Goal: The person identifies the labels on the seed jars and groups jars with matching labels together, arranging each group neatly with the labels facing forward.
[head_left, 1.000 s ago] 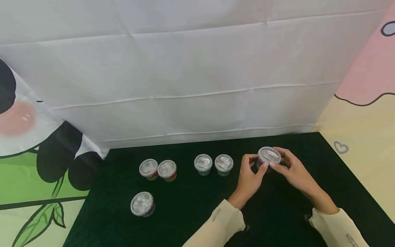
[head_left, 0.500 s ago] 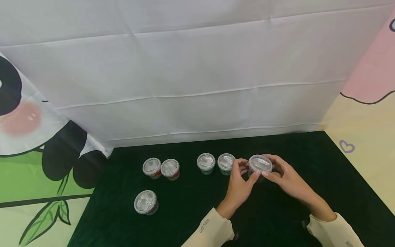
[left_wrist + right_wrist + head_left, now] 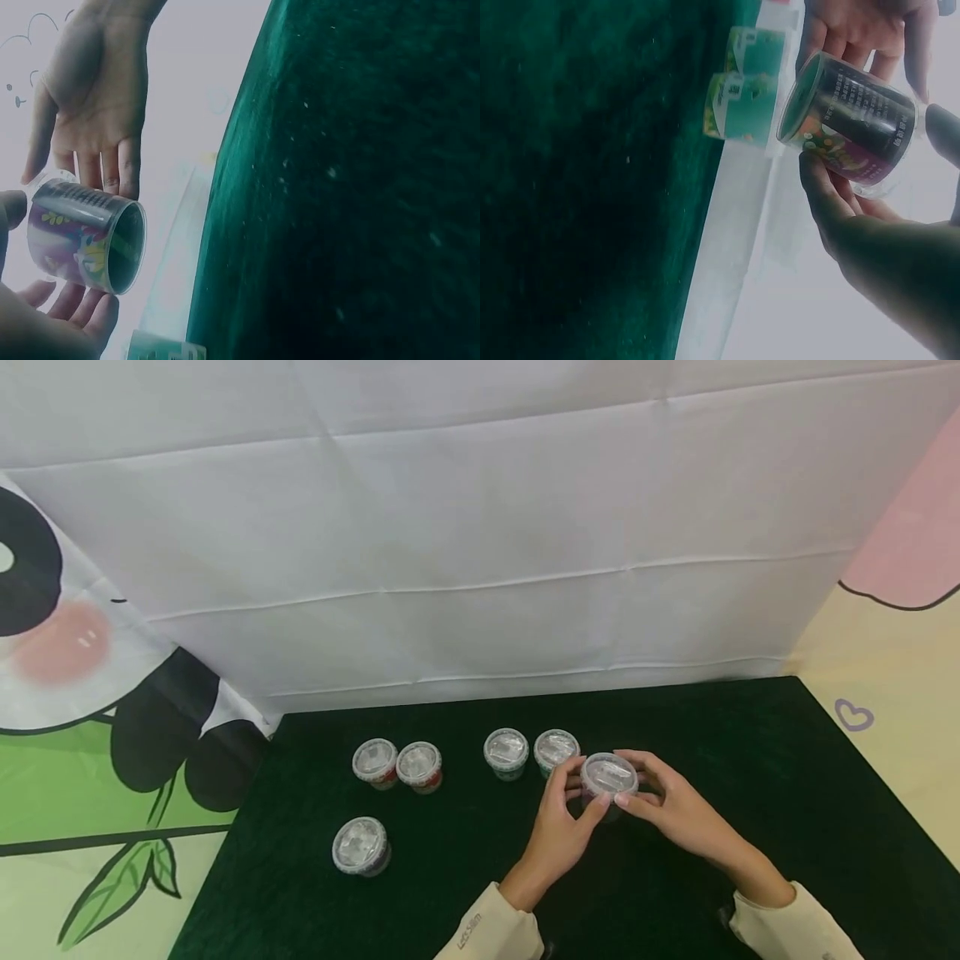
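Note:
Between both hands is a small clear plastic tub (image 3: 610, 774) with a round lid and a purple label. My left hand (image 3: 557, 839) grips its left side, thumb at the near rim. On its other side my right hand (image 3: 678, 810) holds it the same way. Both wrist views show the tub's base (image 3: 129, 247) raised off the green cloth, and printed writing on its dark label (image 3: 862, 112). Just beyond my left fingers stands a green-labelled tub (image 3: 557, 748), partly hidden by them, with another green-labelled tub (image 3: 506, 752) to its left.
Two red-labelled tubs (image 3: 375, 762) stand together farther left. Nearer on the left is a dark-labelled tub (image 3: 361, 846). The dark green cloth (image 3: 450, 877) covers the table, which ends at a white sheet (image 3: 480, 635) behind and patterned sheets at the sides.
Both hands have carried the held tub left and nearer to me, toward the green-labelled tubs. The view has shifted slightly; the other tubs stay in place on the cloth.

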Demonstrator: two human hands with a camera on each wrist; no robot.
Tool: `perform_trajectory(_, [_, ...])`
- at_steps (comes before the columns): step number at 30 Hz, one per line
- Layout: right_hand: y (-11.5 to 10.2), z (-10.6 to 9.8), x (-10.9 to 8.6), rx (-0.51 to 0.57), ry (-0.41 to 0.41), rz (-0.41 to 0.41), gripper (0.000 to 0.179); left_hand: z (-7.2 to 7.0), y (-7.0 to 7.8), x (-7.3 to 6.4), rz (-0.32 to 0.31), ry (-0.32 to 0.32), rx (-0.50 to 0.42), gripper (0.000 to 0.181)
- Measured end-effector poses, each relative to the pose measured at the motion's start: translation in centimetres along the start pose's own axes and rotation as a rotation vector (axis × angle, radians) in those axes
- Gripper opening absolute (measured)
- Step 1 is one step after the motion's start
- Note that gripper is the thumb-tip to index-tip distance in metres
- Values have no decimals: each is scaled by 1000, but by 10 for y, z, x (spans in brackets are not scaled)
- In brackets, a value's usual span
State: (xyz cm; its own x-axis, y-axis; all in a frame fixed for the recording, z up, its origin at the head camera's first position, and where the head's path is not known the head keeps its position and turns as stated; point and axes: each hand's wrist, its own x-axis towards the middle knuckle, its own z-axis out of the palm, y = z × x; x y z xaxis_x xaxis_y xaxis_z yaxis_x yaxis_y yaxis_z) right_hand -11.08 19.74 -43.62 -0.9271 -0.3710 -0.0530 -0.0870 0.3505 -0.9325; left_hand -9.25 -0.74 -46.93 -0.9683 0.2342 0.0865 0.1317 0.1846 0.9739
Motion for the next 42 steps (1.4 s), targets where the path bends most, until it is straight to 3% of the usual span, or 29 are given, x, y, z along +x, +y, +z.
perform_trajectory(8, [-1,16,3,25,-68,-1,67,-21,-9,-11,4,-55,30,57])
perform_trajectory(21, [-7,39,9,83,-169,-30,67,-48,-13,-29,-52,-89,50,60])
perform_trajectory(27, [-9,49,8,100,-176,-19,68,-55,-15,-35,-88,-42,36,60])
perform_trajectory(35, [-14,66,5,145,-117,60,65,-61,-17,-40,-206,42,-80,54])
perform_trajectory(42, [-14,81,6,140,-34,117,57,-59,-19,-42,-247,82,-62,51])
